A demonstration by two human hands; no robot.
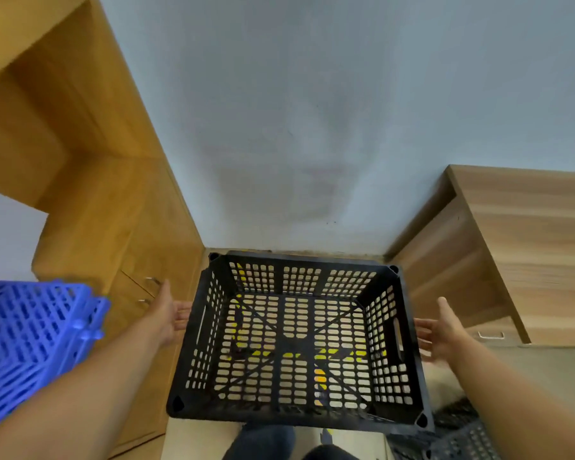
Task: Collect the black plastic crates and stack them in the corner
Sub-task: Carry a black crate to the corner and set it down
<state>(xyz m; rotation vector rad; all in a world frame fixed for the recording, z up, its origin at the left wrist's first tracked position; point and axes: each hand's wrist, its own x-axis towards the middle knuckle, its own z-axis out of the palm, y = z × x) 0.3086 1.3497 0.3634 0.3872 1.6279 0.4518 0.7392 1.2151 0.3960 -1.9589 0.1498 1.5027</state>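
A black plastic crate [299,416] with perforated walls and floor sits upright on the floor against the grey wall, in the gap between two wooden cabinets. My left hand [170,313] is beside its left wall with straight fingers, just apart from it. My right hand [442,330] is beside its right wall, fingers spread and relaxed, holding nothing. Another black crate [462,436] lies at the lower right, partly cut off by the frame edge.
Blue plastic crates [30,340] are stacked at the left. A tall wooden cabinet [113,207] with handles stands left of the black crate, a lower wooden cabinet [498,254] right of it. Yellow floor markings show through the crate floor. My legs are below.
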